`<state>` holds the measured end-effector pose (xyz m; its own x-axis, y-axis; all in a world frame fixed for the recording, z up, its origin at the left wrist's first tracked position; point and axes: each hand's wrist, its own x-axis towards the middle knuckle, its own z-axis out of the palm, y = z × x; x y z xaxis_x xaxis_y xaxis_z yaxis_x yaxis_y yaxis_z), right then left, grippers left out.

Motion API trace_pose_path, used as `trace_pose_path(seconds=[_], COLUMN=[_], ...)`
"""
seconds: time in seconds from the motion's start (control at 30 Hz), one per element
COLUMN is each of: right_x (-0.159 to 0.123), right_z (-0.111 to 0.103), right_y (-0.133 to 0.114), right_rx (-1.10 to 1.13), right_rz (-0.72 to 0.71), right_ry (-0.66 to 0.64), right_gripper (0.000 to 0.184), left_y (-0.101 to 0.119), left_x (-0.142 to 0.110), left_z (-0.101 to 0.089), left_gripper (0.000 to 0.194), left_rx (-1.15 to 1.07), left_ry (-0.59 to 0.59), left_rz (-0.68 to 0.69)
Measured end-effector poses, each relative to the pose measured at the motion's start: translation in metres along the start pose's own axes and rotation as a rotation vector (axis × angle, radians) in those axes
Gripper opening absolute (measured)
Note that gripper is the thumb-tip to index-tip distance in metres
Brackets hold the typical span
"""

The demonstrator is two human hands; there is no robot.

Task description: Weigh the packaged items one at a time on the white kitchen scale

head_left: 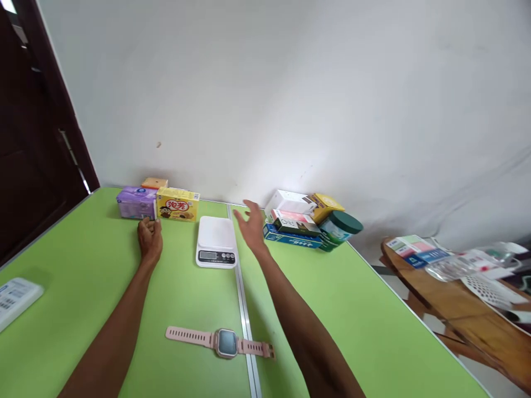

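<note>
My left hand [150, 239] rests low over the green table, just in front of a purple soft pack [136, 203] and a yellow snack box [178, 204]. Its fingers are curled in and nothing shows in them. My right hand [251, 225] is raised with thumb and fingers apart, holding nothing, to the right of a white digital kitchen scale [216, 235]. The scale's platform is bare. Nearer to me a smartwatch with a pink strap [227, 342] lies stretched out, face up.
Behind the purple pack stands an orange box [155, 183]. At back right are a blue carton [292, 236], a black box [296, 225], a white box [290, 202], a yellow box [326, 207] and a tilted green-lidded tub [338, 229]. A white labelled item [19, 301] lies left; a cluttered wooden stool [440, 298] stands right.
</note>
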<state>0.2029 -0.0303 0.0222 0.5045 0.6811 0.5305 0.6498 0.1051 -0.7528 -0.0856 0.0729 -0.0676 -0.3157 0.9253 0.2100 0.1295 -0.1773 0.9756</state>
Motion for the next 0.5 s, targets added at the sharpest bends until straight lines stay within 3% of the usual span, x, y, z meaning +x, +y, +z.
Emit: trace_pose_path(seconds=[0.13,0.2,0.27,0.33,0.4,0.5], right_x=[-0.009,-0.017,-0.025,-0.032,-0.035,-0.032], right_z=[-0.099,-0.14,-0.169,-0.187,-0.194,-0.195], right_y=[0.066,0.103,0.137,0.163,0.181,0.197], right_rx=[-0.188,-0.292,-0.327,-0.314,-0.287,-0.248], right_rz=[0.101,0.218,0.33,0.393,0.414,0.412], right_ry=[0.363,0.559,0.672,0.71,0.708,0.695], right_gripper=[0.061,0.061,0.059,0.058,0.058,0.061], left_y=[0.018,0.035,0.058,0.086,0.111,0.133], left_x=[-0.01,-0.019,-0.033,-0.057,-0.088,-0.141], left_z=[-0.008,-0.011,-0.007,0.007,0.031,0.08], left_gripper=[0.026,0.025,0.028,0.032,0.034,0.038], left_rx=[0.017,0.06,0.116,0.137,0.124,0.088], left_ry=[0.004,0.025,0.024,-0.038,-0.174,-0.504], left_rz=[-0.061,0.013,0.165,0.323,0.42,0.373])
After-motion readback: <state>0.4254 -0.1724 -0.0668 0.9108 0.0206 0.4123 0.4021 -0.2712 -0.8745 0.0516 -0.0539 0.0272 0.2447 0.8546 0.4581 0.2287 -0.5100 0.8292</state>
